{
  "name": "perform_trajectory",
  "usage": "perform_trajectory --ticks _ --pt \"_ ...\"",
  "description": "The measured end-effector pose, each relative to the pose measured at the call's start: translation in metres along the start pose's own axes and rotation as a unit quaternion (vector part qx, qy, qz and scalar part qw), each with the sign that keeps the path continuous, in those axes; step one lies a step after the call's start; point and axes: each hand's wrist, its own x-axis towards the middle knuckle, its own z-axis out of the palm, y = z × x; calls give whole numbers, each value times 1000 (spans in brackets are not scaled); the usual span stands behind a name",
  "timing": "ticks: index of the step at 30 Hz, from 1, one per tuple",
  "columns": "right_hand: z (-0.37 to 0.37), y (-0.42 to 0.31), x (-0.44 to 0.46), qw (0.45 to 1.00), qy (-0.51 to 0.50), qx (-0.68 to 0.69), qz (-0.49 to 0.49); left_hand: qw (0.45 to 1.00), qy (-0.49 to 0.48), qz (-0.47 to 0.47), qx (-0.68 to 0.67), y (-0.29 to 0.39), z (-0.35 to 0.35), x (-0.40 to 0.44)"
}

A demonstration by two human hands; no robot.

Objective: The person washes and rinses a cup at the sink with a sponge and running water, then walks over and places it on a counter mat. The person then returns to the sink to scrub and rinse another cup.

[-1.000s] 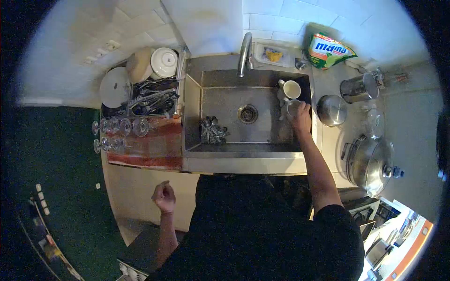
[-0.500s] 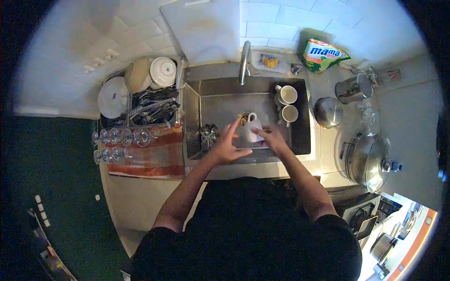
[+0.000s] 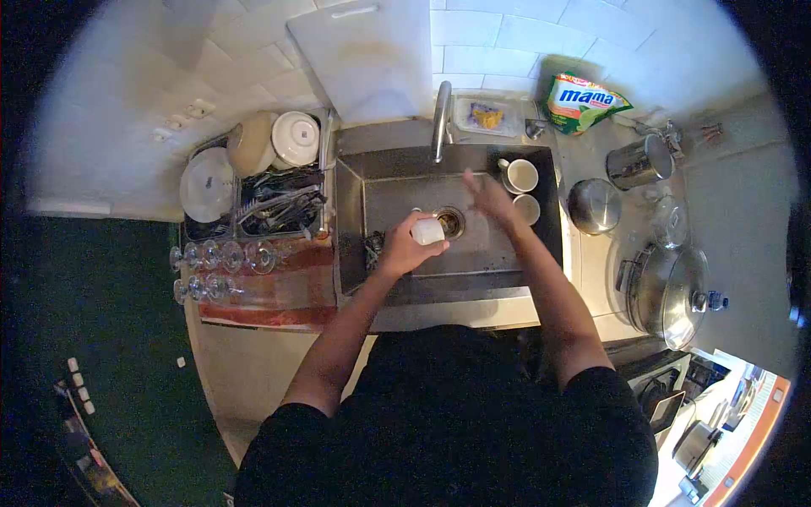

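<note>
My left hand (image 3: 410,245) is wrapped round a white mug (image 3: 428,231), held tilted over the sink (image 3: 405,264) beside the drain (image 3: 449,222). Raised below the faucet (image 3: 442,122), my right hand (image 3: 490,198) has its fingers apart and holds nothing; it is slightly blurred. Two more white mugs stand at the sink's right side, an upper mug (image 3: 521,176) and a lower mug (image 3: 527,209) partly next to my right wrist. Small metal cutlery (image 3: 375,250) lies at the sink's left, partly hidden by my left hand.
Left of the sink are a dish rack with plates (image 3: 207,184), a bowl (image 3: 296,139) and cutlery, and upturned glasses (image 3: 262,256) on a striped cloth (image 3: 279,296). To the right stand a metal bowl (image 3: 595,206), a canister (image 3: 639,162) and a large lidded pot (image 3: 667,296).
Both hands came together over the sink with a mug taken from the right side. Now my left hand holds it, and my right hand has let go and moved up and right.
</note>
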Motion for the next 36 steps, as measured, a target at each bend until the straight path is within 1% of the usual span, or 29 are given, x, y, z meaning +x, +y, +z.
perform_trajectory --ticks 1,3,5,7,9,10,12,13,15,16,18,19,21,22,24,26,27,28,29,30,31,33,34,36 --pt "-7 5 26 991 10 126 -33 999 -2 -38 -27 3 0 1" --pt "5 11 87 973 72 182 -119 990 -7 -111 -81 9 0 5" --pt "11 4 104 964 115 200 -134 987 -2 -132 -88 2 4 11" --pt "14 -18 102 971 137 181 -77 981 3 -162 -104 2 5 18" --pt "17 -37 88 960 223 118 -118 971 5 -199 -129 5 6 24" --pt "19 -44 78 951 265 86 -136 970 14 -195 -147 8 7 26" --pt "22 -55 60 919 326 60 -215 964 30 -189 -183 14 10 32" --pt "25 -57 48 899 355 47 -252 946 32 -213 -244 10 11 36" --pt "37 -63 15 882 364 57 -292 896 31 -256 -361 0 14 48" --pt "44 -66 -1 872 371 62 -314 884 14 -251 -394 -12 17 55" --pt "67 -63 -27 872 336 60 -352 865 51 -260 -426 -15 20 68" --pt "73 -62 -37 899 295 53 -318 854 70 -267 -441 -20 21 74" --pt "82 -61 -52 945 209 40 -247 846 67 -303 -432 -36 23 85" --pt "83 -62 -53 955 202 76 -203 842 65 -322 -427 -43 23 89" --pt "79 -65 -48 944 245 98 -199 919 134 -195 -316 -50 36 95" --pt "73 -65 -41 940 267 98 -189 914 155 -199 -318 56 29 69" --pt "69 -63 -38 943 267 86 -180 932 170 -150 -281 40 36 76" --pt "67 -63 -38 946 267 73 -171 946 186 -101 -244 7 45 88" --pt "67 -67 -41 943 264 98 -176 956 200 -51 -207 -12 50 94" --pt "67 -71 -46 940 261 123 -180 930 163 -141 -298 44 32 75" --pt "68 -74 -50 937 258 146 -185 917 135 -190 -324 39 25 75" --pt "78 -69 -55 935 232 129 -236 879 77 -286 -373 13 16 88" --pt "81 -66 -56 932 219 121 -262 825 113 -328 -446 -21 25 101" --pt "82 -60 -56 938 201 74 -271 814 64 -380 -435 -22 15 100"
